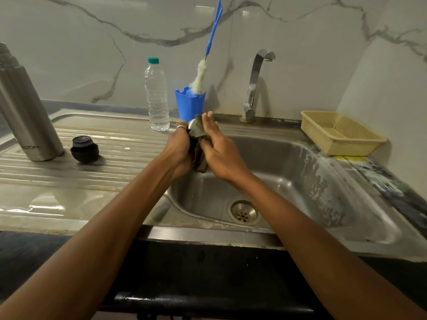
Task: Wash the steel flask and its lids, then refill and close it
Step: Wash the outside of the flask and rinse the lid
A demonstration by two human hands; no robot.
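Step in hand, as I read it: scrubbing the outer lid. Rinse, refill and closing are all yet to come.

Nearest is the stainless steel sink basin (288, 172), with its round drain (242, 212) just below your hands. Work there, so drips or a slipped lid land in the basin.

Your left hand (178, 148) has its fingers curled round the small round steel cup lid (192, 124); only the shiny edge shows. Your right hand (221, 153) pinches the dark grey scrub cloth (198, 155) against the lid with the thumb, the other fingers fairly straight up across it. The cloth hangs between your palms.

Do it well:
- Turn the lid with the left hand and hold the cloth steady with the right.
- Push the cloth inside the rim and threads; can't tell if that's been covered.
- Wet steel is likely slippery, so grip it firmly.

On the ribbed drainboard (115, 172) to the left sits the black plastic inner stopper (85, 148). The tall brushed steel flask (27, 112) stands upright just beside it, not touching; its mouth is at the frame edge, so I can't tell its state.

Further back are a capped clear plastic water bottle with green cap (157, 95), probably your refill source, and a blue plastic holder (189, 105) with a blue-handled white bottle brush (213, 31), useful for the flask bore. No water shows running from the chrome tap (254, 84), so you'll need it on to rinse.
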